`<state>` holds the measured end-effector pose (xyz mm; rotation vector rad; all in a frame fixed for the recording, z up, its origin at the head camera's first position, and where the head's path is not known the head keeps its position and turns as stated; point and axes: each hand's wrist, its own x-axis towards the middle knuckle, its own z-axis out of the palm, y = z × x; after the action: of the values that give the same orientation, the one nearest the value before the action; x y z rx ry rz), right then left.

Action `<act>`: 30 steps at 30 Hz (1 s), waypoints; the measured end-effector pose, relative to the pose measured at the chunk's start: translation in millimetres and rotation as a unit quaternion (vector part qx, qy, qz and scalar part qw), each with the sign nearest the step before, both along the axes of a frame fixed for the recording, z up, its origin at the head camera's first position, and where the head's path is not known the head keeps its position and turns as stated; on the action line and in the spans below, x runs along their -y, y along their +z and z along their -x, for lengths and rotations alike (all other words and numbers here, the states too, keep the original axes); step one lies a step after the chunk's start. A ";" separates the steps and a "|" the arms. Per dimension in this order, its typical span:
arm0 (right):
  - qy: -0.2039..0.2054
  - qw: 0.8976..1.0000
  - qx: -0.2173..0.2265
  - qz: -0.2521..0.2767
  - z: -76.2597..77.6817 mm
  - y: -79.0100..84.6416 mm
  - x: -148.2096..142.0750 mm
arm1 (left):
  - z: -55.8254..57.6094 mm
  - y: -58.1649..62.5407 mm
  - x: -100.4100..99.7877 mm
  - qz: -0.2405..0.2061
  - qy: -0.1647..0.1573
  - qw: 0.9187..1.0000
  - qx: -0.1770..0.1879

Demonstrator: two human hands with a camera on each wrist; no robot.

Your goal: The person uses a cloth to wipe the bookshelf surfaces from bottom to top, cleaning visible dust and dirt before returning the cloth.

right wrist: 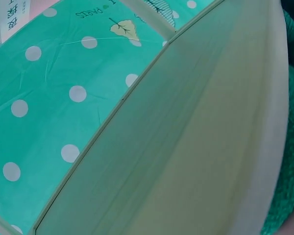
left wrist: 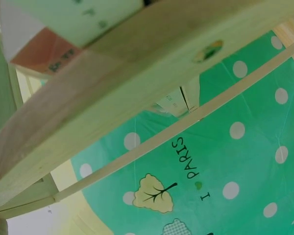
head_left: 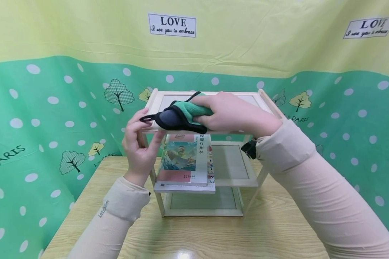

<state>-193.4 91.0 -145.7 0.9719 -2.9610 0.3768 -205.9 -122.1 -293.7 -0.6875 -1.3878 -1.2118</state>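
My right hand (head_left: pixel 230 111) grips a green cleaning cloth (head_left: pixel 189 110) with black trim, a dark patch and a hanging loop, pressed against the top board of a pale wooden three-tier shelf (head_left: pixel 199 213). In the right wrist view, the cloth's fuzzy green surface (right wrist: pixel 284 208) shows beyond the board's edge. At the shelf's front left corner my left hand (head_left: pixel 139 145) holds the top board, with its thumb at the front edge and its fingers on the side. A pale wooden side rail (left wrist: pixel 103 103) fills much of the left wrist view.
Books with an illustrated cover (head_left: pixel 181 158) lie stacked on the middle tier's left side, jutting past its front edge. The shelf stands on a wood-grain table (head_left: pixel 194 237). Behind it hangs a green and yellow curtain (head_left: pixel 239 64) with white dots and trees.
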 end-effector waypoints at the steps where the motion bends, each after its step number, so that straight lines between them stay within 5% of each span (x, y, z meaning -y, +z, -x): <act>1: 0.001 1.000 -0.004 0.001 -0.5 -0.7 0.6 | -0.1 -0.3 0.1 0.001 0.006 1.000 0.001; 9: 0.023 0.999 -0.029 0.015 -2.7 -6.0 1.9 | -0.1 -0.8 -0.2 0.003 0.015 1.000 0.000; 19: 0.042 0.997 -0.052 0.025 -5.6 -11.0 9.8 | 2.0 0.7 -0.9 -0.009 -0.036 0.999 -0.020; 30: 0.085 0.988 -0.117 0.062 -6.3 -22.1 17.7 | 3.3 -0.6 0.0 -0.001 -0.025 0.999 -0.025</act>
<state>-187.2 73.2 -167.7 1.1671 -2.6220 0.4116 -209.1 -122.0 -294.3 -0.7508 -1.3338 -1.2271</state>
